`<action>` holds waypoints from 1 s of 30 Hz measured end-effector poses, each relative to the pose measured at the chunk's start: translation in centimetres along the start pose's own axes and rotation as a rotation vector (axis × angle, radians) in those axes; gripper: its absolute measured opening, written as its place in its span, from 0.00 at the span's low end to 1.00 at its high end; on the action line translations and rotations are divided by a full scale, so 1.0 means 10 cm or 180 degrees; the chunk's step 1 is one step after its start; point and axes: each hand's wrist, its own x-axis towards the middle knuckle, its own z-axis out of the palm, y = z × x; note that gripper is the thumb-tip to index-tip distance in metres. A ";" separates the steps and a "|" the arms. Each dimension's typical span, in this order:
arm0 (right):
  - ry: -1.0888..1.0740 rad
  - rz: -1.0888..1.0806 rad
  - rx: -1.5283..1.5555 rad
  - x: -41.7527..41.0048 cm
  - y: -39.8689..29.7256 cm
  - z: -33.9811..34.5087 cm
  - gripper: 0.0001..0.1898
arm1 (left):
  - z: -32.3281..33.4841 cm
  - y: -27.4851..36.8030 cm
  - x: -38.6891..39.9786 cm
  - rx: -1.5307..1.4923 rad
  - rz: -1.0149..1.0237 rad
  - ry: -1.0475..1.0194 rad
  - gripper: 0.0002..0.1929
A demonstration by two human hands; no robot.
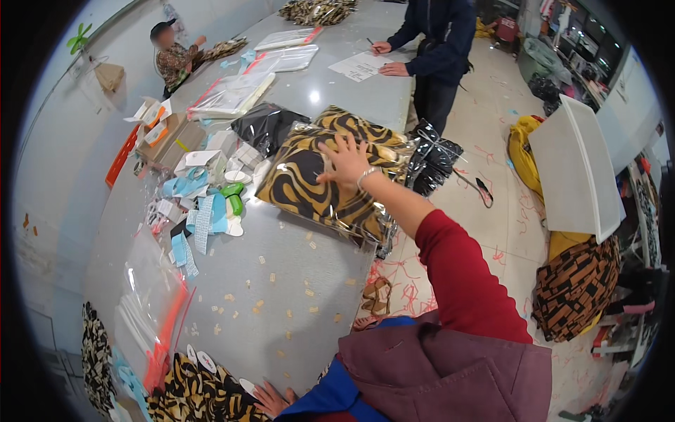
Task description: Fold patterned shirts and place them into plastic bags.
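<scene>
My right hand (pixel 345 164) lies with spread fingers on a stack of clear-bagged garments (pixel 300 198) printed in black and gold swirls. The stack sits near the table's right edge, beside a black bagged bundle (pixel 435 153). At the bottom of the view, my left hand (pixel 271 398) rests at the table, its fingers apart. It is next to a black and gold patterned garment (pixel 195 393) with white oval hang tags (pixel 205 361). Part of that hand is cut off by the frame's lower edge.
Clear plastic bags with red strips (pixel 153 316) lie at left. Blue label ribbons (pixel 205 221), a green tagging tool (pixel 232 198) and boxes (pixel 169 137) crowd the table (pixel 237 274). Across it, a person (pixel 440 47) writes on paper (pixel 361 66); another person (pixel 176 58) handles fabric.
</scene>
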 end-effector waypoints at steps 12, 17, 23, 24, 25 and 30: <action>0.0524 0.0008 -0.0266 -0.08 -0.07 0.73 0.44 | -0.32 0.10 0.22 0.1132 -0.0387 -0.2220 0.43; 0.0483 0.0043 -0.0285 0.04 -0.06 0.70 0.44 | -0.44 0.16 0.29 0.1095 -0.0400 -0.2219 0.43; 0.0127 0.0271 -0.0372 0.11 -0.22 0.51 0.43 | -0.32 0.10 0.20 0.0835 -0.0484 -0.2062 0.45; 0.0087 0.0325 -0.0412 0.09 -0.29 0.47 0.42 | -0.34 0.11 0.20 0.0892 -0.0495 -0.2049 0.45; 0.0083 0.0327 -0.0412 0.06 -0.35 0.48 0.42 | -0.34 0.11 0.19 0.0893 -0.0494 -0.2052 0.45; 0.1059 -0.0757 0.0381 -0.48 -1.08 0.59 0.38 | -0.19 -0.01 0.13 0.0642 -0.0536 -0.1971 0.44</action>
